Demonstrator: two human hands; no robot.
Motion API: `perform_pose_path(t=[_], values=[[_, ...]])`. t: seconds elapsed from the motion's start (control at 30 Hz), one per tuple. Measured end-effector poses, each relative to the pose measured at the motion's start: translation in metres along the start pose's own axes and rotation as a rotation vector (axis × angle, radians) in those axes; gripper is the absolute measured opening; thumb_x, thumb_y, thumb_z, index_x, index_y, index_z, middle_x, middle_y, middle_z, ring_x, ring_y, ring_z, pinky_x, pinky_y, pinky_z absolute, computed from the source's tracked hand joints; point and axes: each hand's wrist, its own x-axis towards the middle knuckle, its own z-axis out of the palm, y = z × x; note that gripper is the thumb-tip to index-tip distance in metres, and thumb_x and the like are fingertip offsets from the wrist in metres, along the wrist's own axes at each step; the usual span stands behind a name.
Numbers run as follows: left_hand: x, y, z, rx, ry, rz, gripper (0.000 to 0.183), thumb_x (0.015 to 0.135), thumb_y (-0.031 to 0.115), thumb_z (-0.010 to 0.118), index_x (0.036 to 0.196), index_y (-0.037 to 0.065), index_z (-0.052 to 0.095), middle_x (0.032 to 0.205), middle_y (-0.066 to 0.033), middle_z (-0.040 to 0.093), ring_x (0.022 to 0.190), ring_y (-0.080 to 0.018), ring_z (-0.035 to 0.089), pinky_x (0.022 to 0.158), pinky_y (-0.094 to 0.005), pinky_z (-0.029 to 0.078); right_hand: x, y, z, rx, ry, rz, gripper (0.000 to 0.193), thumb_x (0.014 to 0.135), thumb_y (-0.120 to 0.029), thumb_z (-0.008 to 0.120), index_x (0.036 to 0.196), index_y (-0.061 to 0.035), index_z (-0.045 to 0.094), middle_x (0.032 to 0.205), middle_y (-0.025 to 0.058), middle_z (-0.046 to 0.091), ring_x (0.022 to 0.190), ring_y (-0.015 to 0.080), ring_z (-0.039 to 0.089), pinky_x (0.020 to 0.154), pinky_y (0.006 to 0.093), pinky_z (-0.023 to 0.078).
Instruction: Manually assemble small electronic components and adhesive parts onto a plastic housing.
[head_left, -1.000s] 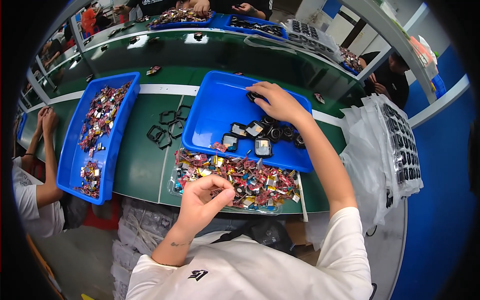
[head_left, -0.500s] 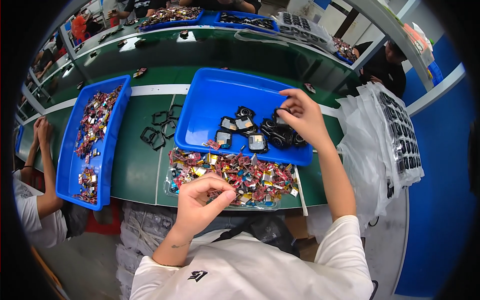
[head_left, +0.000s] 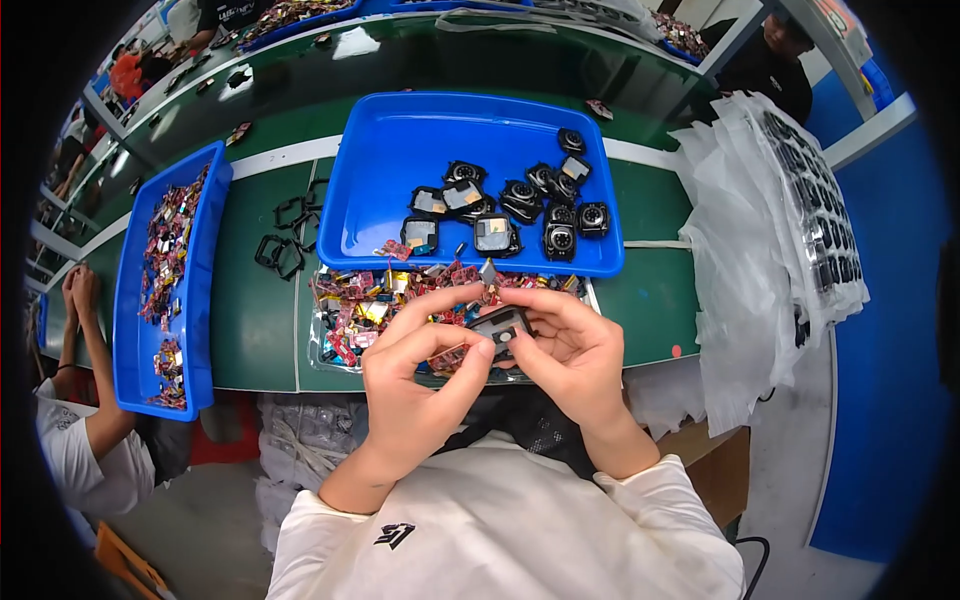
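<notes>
In front of my chest, both hands meet at a black watch case with its hollow side showing. My right hand grips the case, its thumb on the near edge and its fingers behind. My left hand is closed in a pinch against the case's left side. Whatever sits between those fingertips is too small to make out. Just beyond, partly hidden by my hands, a clear tray holds a heap of small red circuit boards with yellow and silver parts. Behind it, a blue tray holds several watch cases.
Black frames lie on the green table left of the tray. Further left stands a long blue tray of circuit boards, near another person's clasped hands. Stacked plastic trays of black parts rise at the right, beside a metal post.
My right hand has come back from the blue tray with a watch case and met my left hand, which rose slightly. The view has shifted, and more watch cases show.
</notes>
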Motion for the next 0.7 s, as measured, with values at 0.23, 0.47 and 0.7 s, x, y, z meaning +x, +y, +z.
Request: perform_pose_path(t=[0.23, 0.47, 0.7], values=[[-0.004, -0.004, 0.002, 0.021, 0.052, 0.014, 0.005, 0.075, 0.0, 0.068, 0.079, -0.001, 0.066, 0.105, -0.0172, 0.066, 0.092, -0.0214, 0.064, 0.08, -0.03, 0.048, -0.01, 0.012, 0.005, -0.065, 0.026, -0.09, 0.029, 0.083, 0.006, 0.059, 0.112, 0.0051, 0.058, 0.107, 0.0098, 0.062, 0.091, 0.012, 0.062, 0.075, 0.024, 0.055], [-0.004, -0.004, 0.003, 0.022, 0.048, -0.005, 0.004, 0.075, -0.001, 0.067, 0.079, -0.002, 0.066, 0.103, -0.0178, 0.067, 0.093, -0.0213, 0.064, 0.081, -0.0301, 0.049, -0.011, 0.015, 0.007, -0.089, 0.045, -0.139, 0.025, 0.083, 0.005, 0.06, 0.109, 0.0047, 0.06, 0.103, 0.0105, 0.063, 0.087, 0.0125, 0.063, 0.072, 0.0238, 0.055], [-0.008, -0.007, 0.004, 0.056, 0.044, 0.008, 0.005, 0.074, -0.001, 0.067, 0.079, -0.002, 0.066, 0.103, -0.0167, 0.067, 0.091, -0.0205, 0.065, 0.079, -0.0304, 0.05, -0.011, 0.02, 0.009, -0.102, 0.109, -0.162, 0.018, 0.084, 0.001, 0.064, 0.101, 0.0044, 0.063, 0.093, 0.0099, 0.065, 0.081, 0.0125, 0.065, 0.067, 0.0236, 0.056]])
